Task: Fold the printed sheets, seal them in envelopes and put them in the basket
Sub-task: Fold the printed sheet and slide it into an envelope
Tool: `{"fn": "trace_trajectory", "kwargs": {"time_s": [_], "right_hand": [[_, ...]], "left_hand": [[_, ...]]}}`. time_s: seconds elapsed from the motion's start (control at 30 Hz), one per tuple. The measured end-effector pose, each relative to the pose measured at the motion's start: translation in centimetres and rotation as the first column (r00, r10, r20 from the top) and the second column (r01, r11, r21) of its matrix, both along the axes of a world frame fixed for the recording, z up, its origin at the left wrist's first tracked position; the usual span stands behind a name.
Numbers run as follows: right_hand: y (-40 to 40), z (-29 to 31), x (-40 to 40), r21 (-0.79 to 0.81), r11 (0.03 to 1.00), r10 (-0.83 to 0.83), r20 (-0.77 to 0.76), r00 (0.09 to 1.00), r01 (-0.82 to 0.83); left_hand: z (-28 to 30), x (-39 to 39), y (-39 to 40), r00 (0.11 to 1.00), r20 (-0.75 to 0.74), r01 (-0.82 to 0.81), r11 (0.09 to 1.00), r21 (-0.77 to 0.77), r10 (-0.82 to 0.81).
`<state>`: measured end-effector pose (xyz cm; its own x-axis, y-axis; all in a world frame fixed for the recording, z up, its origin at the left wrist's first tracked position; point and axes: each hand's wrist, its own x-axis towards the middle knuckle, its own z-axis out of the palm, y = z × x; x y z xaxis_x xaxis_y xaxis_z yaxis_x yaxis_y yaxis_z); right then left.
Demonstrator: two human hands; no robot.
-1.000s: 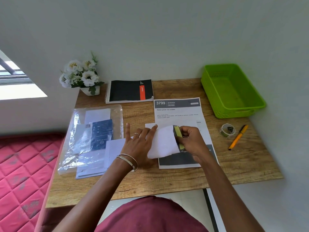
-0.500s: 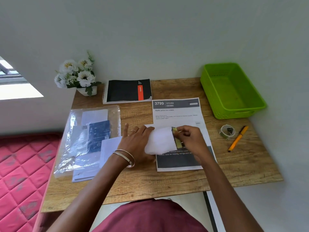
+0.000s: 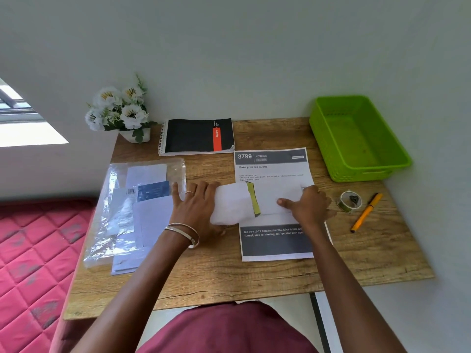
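A white envelope (image 3: 270, 200) lies crosswise on a printed sheet (image 3: 272, 166) headed "3799 KITCHEN". Its flap (image 3: 229, 206) bulges up at the left end, and a yellow-green adhesive strip (image 3: 252, 200) runs along the flap's edge. My left hand (image 3: 196, 210) rests on the flap's left side with its fingers spread and fairly straight. My right hand (image 3: 309, 206) presses down on the envelope's right end, thumb pointing left. The green basket (image 3: 323, 138) stands at the back right with nothing visible in it.
A clear plastic bag (image 3: 112, 217) with more envelopes and papers lies at the left. A black spiral notebook (image 3: 196, 136) and a flower pot (image 3: 122, 110) stand at the back. A tape roll (image 3: 349, 201) and an orange pen (image 3: 365, 212) lie at the right.
My right hand has let go of the yellow-green strip and slid right onto the envelope's far end. The envelope now lies flatter, and my left hand has lowered with the flap.
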<state>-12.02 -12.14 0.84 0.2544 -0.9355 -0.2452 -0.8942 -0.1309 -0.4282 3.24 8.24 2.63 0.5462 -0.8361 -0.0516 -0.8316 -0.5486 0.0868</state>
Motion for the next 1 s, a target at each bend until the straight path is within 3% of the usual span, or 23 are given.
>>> {"fn": "trace_trajectory", "kwargs": {"time_s": [0.13,0.2,0.27,0.4,0.67,0.83,1.0], "right_hand": [[-0.9,-0.6,0.2,0.063,0.995,-0.081,0.143,0.986,0.072],[-1.0,-0.5,-0.1,0.123,0.990,-0.105,0.346,0.932,0.066],[-0.7,0.6,-0.7,0.215,0.977,-0.125,0.544,0.829,0.007],[-0.2,3.1,-2.4,0.283,0.949,-0.128,0.750,0.649,-0.139],[0.3,4.1,-5.5,0.283,0.956,-0.251,0.927,0.279,-0.078],[1.3,3.5,-5.7,0.331,0.935,-0.282,0.912,0.299,-0.127],[2.0,2.9,-5.8,0.318,0.943,-0.248,0.870,0.425,-0.101]], "left_hand": [[-0.1,0.3,0.4,0.999,-0.015,-0.035,0.999,-0.003,0.035],[-0.1,0.6,0.7,0.998,-0.029,-0.047,0.999,-0.004,0.047],[0.1,0.9,1.0,0.996,-0.062,-0.064,0.998,-0.008,0.063],[0.0,1.4,1.5,0.991,-0.108,-0.079,0.997,-0.020,0.076],[0.0,1.8,1.8,0.983,-0.152,-0.107,0.993,-0.041,0.099],[0.3,1.8,1.8,0.977,-0.184,-0.121,0.991,-0.056,0.108],[0.5,1.7,2.0,0.969,-0.214,-0.139,0.987,-0.075,0.121]]}}
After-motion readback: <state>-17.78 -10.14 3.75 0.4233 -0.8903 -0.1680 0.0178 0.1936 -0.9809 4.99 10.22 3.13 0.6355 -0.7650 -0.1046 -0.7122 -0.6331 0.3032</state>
